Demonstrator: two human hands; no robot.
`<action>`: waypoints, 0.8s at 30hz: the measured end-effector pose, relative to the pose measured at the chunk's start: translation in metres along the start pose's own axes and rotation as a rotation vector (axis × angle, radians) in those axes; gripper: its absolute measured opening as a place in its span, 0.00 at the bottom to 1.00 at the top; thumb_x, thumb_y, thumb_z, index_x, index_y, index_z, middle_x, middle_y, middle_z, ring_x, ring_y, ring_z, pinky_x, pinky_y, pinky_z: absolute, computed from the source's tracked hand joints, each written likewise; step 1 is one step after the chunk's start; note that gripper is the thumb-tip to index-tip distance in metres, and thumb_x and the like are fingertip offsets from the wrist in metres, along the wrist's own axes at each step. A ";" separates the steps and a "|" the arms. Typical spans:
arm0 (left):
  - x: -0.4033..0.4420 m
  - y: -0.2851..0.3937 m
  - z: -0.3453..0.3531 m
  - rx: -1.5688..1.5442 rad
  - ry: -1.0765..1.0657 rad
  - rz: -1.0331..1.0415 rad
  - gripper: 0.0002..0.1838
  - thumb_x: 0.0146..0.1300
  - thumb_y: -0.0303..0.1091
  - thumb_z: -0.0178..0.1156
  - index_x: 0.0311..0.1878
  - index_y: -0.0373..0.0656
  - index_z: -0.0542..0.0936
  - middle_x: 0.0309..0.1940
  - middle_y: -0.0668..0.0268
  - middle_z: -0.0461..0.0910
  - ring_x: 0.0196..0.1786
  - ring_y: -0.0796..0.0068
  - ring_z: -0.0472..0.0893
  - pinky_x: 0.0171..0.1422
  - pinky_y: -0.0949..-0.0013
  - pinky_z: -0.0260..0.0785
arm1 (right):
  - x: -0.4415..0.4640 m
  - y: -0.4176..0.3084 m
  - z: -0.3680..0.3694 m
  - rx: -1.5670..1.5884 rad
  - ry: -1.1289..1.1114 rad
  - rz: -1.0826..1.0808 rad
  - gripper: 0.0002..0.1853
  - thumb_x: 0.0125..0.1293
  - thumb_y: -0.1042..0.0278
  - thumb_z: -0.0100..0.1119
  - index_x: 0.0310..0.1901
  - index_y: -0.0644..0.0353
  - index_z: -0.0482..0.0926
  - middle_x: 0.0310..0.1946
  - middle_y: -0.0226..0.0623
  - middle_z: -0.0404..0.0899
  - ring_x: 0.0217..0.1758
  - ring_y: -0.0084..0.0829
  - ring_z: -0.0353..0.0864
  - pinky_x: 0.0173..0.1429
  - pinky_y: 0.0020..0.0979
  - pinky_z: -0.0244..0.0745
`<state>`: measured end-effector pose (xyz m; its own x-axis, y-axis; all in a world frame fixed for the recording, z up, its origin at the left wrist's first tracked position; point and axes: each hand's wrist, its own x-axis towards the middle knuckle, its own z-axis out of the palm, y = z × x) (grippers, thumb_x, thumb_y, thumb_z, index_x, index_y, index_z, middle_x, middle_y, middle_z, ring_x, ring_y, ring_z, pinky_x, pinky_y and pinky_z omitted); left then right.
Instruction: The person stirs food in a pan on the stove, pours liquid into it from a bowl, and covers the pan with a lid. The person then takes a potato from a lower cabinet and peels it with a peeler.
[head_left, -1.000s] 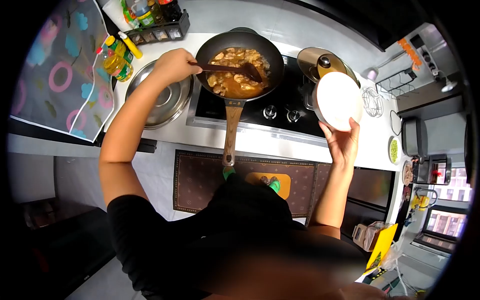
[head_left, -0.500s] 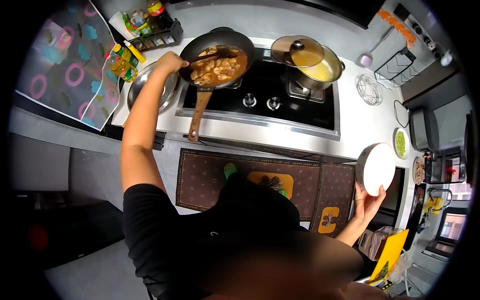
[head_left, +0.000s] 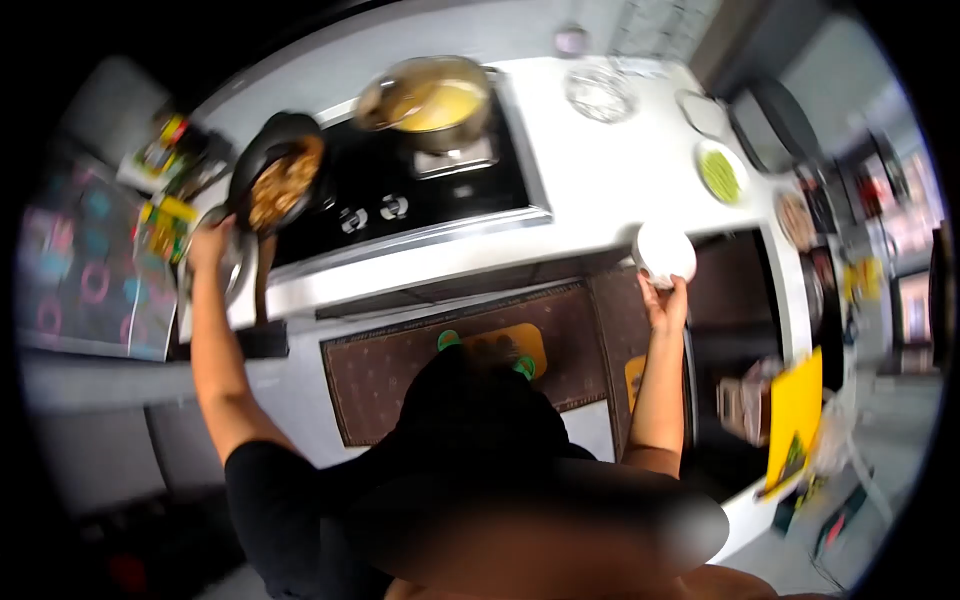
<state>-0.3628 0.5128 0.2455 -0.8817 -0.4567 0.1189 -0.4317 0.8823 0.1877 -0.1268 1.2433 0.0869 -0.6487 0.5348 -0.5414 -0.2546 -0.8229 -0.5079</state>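
At the left of the head view, my left hand (head_left: 210,243) is closed beside the rim of a dark frying pan (head_left: 254,158). It grips a dark cooking utensil, blurred now, whose end reached into the food half a second ago. Brown saucy pieces of food (head_left: 283,185) lie in the pan, and its brown wooden handle (head_left: 264,270) points towards me. My right hand (head_left: 664,300) holds a white bowl (head_left: 665,252) by its lower edge, above the counter's front edge.
A steel pot (head_left: 440,120) with yellow liquid stands on the black stove (head_left: 440,195), its glass lid tilted at the left. Further right are a wire rack (head_left: 600,93) and a plate of chopped green food (head_left: 720,172). Oil bottles (head_left: 165,230) stand at the left.
The view has turned to the right, so the pan and stove sit further left. The white bowl in my right hand has moved towards the counter. My left hand stays at the pan.
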 end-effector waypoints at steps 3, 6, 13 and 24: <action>-0.037 0.025 -0.014 -0.039 -0.001 -0.136 0.29 0.48 0.62 0.58 0.41 0.45 0.81 0.41 0.54 0.79 0.48 0.55 0.77 0.53 0.58 0.66 | 0.055 0.028 0.011 0.024 -0.045 0.097 0.28 0.55 0.72 0.49 0.59 0.67 0.57 0.56 0.53 0.58 0.55 0.58 0.64 0.57 0.56 0.69; -0.027 0.003 0.012 -0.276 0.061 -0.201 0.24 0.50 0.56 0.59 0.34 0.41 0.82 0.36 0.52 0.80 0.43 0.57 0.79 0.50 0.61 0.68 | 0.097 0.054 0.041 -0.003 -0.041 0.164 0.30 0.53 0.74 0.44 0.61 0.66 0.54 0.56 0.54 0.59 0.55 0.59 0.66 0.55 0.55 0.70; -0.040 0.010 0.008 -0.993 -0.154 -0.493 0.14 0.57 0.37 0.57 0.19 0.39 0.72 0.11 0.68 0.62 0.09 0.77 0.59 0.11 0.71 0.50 | 0.178 0.090 0.070 -0.194 0.089 0.176 0.26 0.60 0.70 0.35 0.61 0.69 0.52 0.53 0.55 0.63 0.50 0.58 0.72 0.50 0.52 0.76; -0.079 -0.018 0.032 -1.517 -0.475 -0.327 0.25 0.63 0.35 0.51 0.62 0.41 0.62 0.26 0.72 0.70 0.23 0.84 0.66 0.20 0.79 0.60 | -0.045 0.267 0.216 -0.781 -0.568 -0.379 0.16 0.64 0.70 0.44 0.52 0.64 0.69 0.44 0.40 0.76 0.45 0.32 0.75 0.48 0.31 0.71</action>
<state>-0.2916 0.5366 0.2014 -0.8953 -0.2635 -0.3592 -0.2820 -0.2890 0.9148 -0.3208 0.9576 0.1205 -0.9172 0.3967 0.0374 -0.1081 -0.1574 -0.9816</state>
